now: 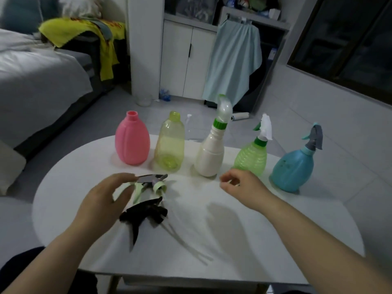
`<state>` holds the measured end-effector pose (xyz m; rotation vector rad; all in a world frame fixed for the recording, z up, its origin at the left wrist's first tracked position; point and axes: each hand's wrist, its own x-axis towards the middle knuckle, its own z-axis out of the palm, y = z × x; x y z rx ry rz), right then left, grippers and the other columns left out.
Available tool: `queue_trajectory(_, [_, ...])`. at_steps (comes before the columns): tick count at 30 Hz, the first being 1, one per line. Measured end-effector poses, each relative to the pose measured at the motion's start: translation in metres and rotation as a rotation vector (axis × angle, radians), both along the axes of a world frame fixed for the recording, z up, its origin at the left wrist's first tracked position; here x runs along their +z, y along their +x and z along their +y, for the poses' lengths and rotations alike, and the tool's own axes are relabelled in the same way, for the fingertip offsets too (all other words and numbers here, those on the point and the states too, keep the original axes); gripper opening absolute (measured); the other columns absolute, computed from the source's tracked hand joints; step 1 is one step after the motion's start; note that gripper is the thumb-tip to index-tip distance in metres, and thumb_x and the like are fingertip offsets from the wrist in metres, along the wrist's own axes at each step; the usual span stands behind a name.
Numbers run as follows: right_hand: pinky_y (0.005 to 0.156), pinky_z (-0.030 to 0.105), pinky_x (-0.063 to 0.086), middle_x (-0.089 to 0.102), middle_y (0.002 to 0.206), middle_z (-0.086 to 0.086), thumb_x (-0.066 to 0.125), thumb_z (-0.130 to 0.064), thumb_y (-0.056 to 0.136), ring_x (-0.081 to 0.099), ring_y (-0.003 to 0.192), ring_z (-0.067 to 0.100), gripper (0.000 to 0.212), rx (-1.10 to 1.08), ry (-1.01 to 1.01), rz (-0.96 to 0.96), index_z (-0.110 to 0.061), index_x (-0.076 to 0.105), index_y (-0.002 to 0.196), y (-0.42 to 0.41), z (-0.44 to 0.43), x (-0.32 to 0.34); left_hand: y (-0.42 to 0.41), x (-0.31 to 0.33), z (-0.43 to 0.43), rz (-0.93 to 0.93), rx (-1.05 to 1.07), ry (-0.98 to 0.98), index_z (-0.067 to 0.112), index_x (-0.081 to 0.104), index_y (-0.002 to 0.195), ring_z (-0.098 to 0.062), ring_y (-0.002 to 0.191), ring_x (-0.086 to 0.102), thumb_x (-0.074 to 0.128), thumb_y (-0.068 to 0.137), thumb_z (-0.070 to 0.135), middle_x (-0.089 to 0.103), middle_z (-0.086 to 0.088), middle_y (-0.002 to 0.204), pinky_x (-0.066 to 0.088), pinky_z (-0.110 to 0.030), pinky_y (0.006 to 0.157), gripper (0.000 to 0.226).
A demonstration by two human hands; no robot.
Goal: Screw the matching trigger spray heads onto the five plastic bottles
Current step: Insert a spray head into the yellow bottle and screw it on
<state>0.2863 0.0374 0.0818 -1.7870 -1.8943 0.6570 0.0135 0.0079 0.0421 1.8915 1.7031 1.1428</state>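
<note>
Five bottles stand in a row at the far side of the white table (275,240). The pink bottle (132,141) and the yellow bottle (169,145) have bare necks. The white bottle (210,158), the green bottle (251,157) and the blue bottle (293,166) each carry a spray head. My left hand (101,200) pinches a pale green and grey spray head (151,183) just above the table. A black spray head (144,215) with a clear tube lies below it. My right hand (244,187) hovers in front of the green bottle, fingers loosely curled and holding nothing.
A grey bed (36,81) with a yellow cloth is at the left. White cabinets (184,58) and a hanging light blue cloth (233,60) stand behind the table. A roll (240,116) and a clear bowl (144,99) lie on the tiled floor.
</note>
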Motion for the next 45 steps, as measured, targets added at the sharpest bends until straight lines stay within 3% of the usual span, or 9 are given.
queue_trajectory(4, [0.065, 0.021, 0.039, 0.058, 0.091, -0.006, 0.06, -0.026, 0.08, 0.05, 0.072, 0.006, 0.024, 0.067, -0.094, 0.007, -0.013, 0.061, 0.1, -0.041, 0.016, -0.01, -0.025, -0.023, 0.01, 0.107, 0.144, -0.121, 0.012, 0.056, 0.113, -0.031, 0.119, 0.045, 0.053, 0.083, 0.014, 0.052, -0.011, 0.13, 0.033, -0.042, 0.101, 0.03])
queue_trajectory(10, [0.079, 0.025, 0.039, 0.056, 0.116, 0.006, 0.057, -0.044, 0.078, 0.052, 0.095, 0.016, 0.052, 0.062, -0.236, -0.003, -0.011, 0.048, 0.117, -0.099, 0.037, -0.027, -0.026, -0.054, 0.02, 0.399, 0.085, -0.263, 0.027, 0.026, 0.134, -0.016, 0.139, 0.01, 0.033, 0.09, 0.039, 0.019, 0.003, 0.151, 0.004, -0.034, 0.112, 0.047])
queue_trajectory(15, [0.054, 0.024, 0.034, 0.051, 0.074, -0.007, 0.056, -0.043, 0.078, 0.051, 0.08, 0.019, 0.027, 0.042, -0.274, -0.057, -0.019, 0.05, 0.068, -0.133, 0.045, -0.033, -0.031, -0.056, 0.022, 0.443, 0.079, -0.243, 0.029, 0.022, 0.135, -0.014, 0.14, 0.007, 0.029, 0.09, 0.041, 0.015, 0.004, 0.152, 0.002, -0.034, 0.113, 0.047])
queue_trajectory(18, [0.065, 0.028, 0.038, 0.063, 0.094, 0.007, 0.055, -0.034, 0.08, 0.057, 0.09, 0.026, 0.029, 0.04, -0.263, -0.06, -0.006, 0.058, 0.087, -0.141, 0.049, -0.035, -0.032, -0.057, 0.022, 0.435, 0.081, -0.242, 0.029, 0.023, 0.135, -0.014, 0.14, 0.007, 0.03, 0.09, 0.041, 0.016, 0.004, 0.152, 0.002, -0.034, 0.113, 0.047])
queue_trajectory(22, [0.053, 0.025, 0.033, 0.05, 0.066, -0.003, 0.058, -0.031, 0.08, 0.05, 0.073, 0.02, 0.026, 0.074, -0.318, -0.043, -0.016, 0.049, 0.061, -0.14, 0.052, -0.034, -0.033, -0.059, 0.024, 0.432, 0.085, -0.233, 0.029, 0.023, 0.135, -0.015, 0.14, 0.007, 0.031, 0.09, 0.041, 0.017, 0.003, 0.151, 0.002, -0.034, 0.113, 0.047])
queue_trajectory(26, [0.065, 0.027, 0.037, 0.049, 0.07, 0.002, 0.063, -0.025, 0.076, 0.049, 0.071, 0.018, 0.023, 0.076, -0.402, 0.027, -0.004, 0.06, 0.086, -0.135, 0.049, -0.032, -0.033, -0.06, 0.023, 0.428, 0.085, -0.226, 0.03, 0.024, 0.135, -0.015, 0.14, 0.007, 0.03, 0.09, 0.041, 0.017, 0.003, 0.151, 0.002, -0.034, 0.113, 0.047])
queue_trajectory(33, [0.051, 0.025, 0.028, 0.037, 0.055, 0.0, 0.062, -0.018, 0.074, 0.034, 0.051, 0.013, 0.027, 0.129, -0.458, -0.049, -0.013, 0.045, 0.054, -0.123, 0.043, -0.029, -0.033, -0.061, 0.022, 0.414, 0.079, -0.216, 0.028, 0.027, 0.134, -0.016, 0.14, 0.01, 0.031, 0.09, 0.04, 0.02, 0.002, 0.151, 0.003, -0.036, 0.113, 0.046])
queue_trajectory(42, [0.051, 0.018, 0.049, 0.052, 0.073, 0.005, 0.055, -0.006, 0.082, 0.052, 0.061, 0.015, 0.01, 0.059, -0.495, 0.489, -0.006, 0.05, 0.091, -0.083, 0.032, -0.01, -0.034, -0.058, 0.02, 0.387, 0.066, -0.259, 0.026, 0.033, 0.131, -0.017, 0.139, 0.014, 0.035, 0.089, 0.037, 0.025, 0.002, 0.149, 0.004, -0.037, 0.113, 0.044])
queue_trajectory(45, [0.055, 0.017, 0.052, 0.052, 0.076, 0.006, 0.05, -0.002, 0.084, 0.052, 0.065, 0.016, 0.009, 0.071, -0.452, 0.673, -0.004, 0.051, 0.093, -0.067, 0.027, 0.004, -0.026, -0.047, 0.02, 0.227, 0.074, -0.245, 0.019, 0.045, 0.124, -0.023, 0.131, 0.031, 0.045, 0.087, 0.029, 0.04, -0.004, 0.141, 0.016, -0.039, 0.109, 0.038])
